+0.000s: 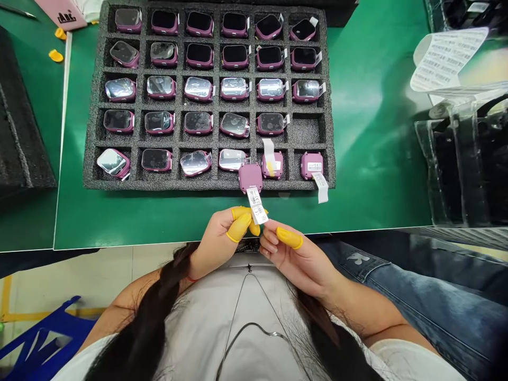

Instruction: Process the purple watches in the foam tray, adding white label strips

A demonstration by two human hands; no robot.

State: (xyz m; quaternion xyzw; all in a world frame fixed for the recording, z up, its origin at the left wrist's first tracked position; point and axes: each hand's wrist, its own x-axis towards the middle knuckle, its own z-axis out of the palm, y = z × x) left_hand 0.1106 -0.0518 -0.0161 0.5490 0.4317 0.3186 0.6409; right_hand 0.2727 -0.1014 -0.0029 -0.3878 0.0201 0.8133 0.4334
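Note:
A purple watch body [250, 178] lies face down over the front edge of the black foam tray [210, 183]. From it a white printed label strip [257, 206] hangs toward me. My left hand [218, 238], with yellow finger cots, is closed on the strip's left side. The fingers of my right hand [297, 256] are curled, with the fingertips at the strip's lower right corner and a yellow cot on the thumb. Behind, another face-down watch body [272, 165] has a strip pointing up, and a third watch body [312, 165] has one hanging down.
Several purple watches [234, 84] sit screen up in the tray's compartments. At the right are a barcode label sheet [448, 61] and clear plastic trays [456, 169]. Black foam [24, 116] lies at the left. A pink box [63, 13] and loose yellow finger cots [56, 55] are at the upper left.

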